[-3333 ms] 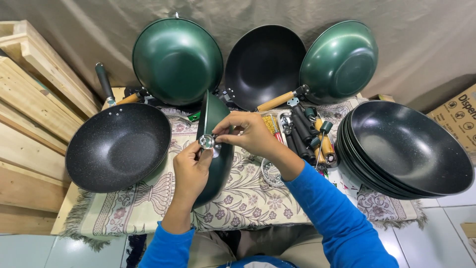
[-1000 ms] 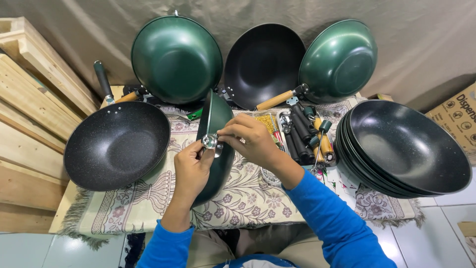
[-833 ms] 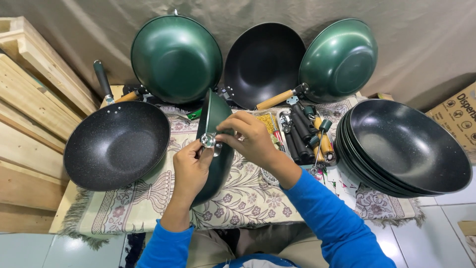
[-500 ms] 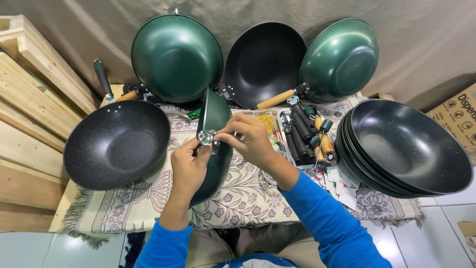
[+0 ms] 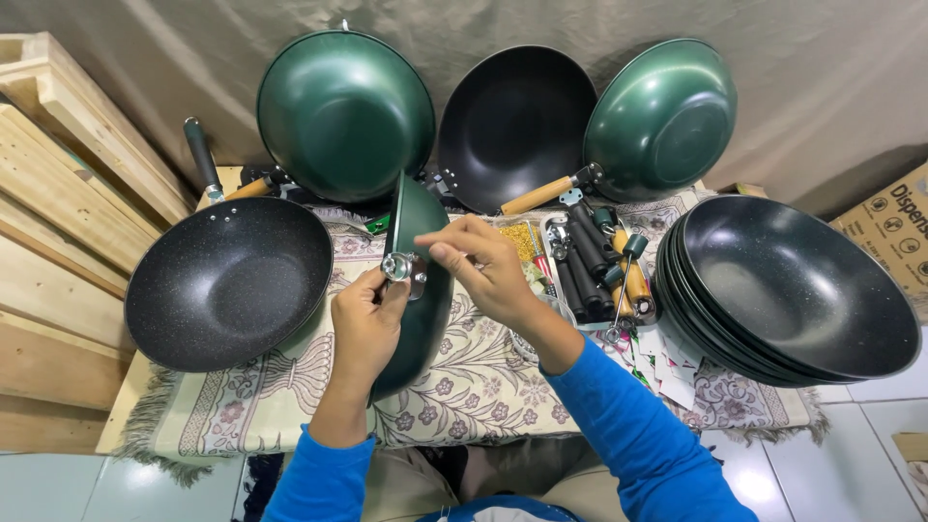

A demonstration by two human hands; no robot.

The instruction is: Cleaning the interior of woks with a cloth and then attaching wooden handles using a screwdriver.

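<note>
**Both hands at the bracket of an upright green wok**

At the near edge of the patterned cloth point(image 5: 464, 387), the green wok point(image 5: 418, 290) stands on its rim. The left hand point(image 5: 367, 324) pinches its metal handle bracket point(image 5: 398, 266); the right hand point(image 5: 483, 266), fingers together, has shifted slightly onto it since a second ago, so fitting continues. Beyond, a tray of handles point(image 5: 594, 266). At the far right, a brown printed cardboard box point(image 5: 894, 227) sits beside stacked black woks point(image 5: 793, 285)
</note>
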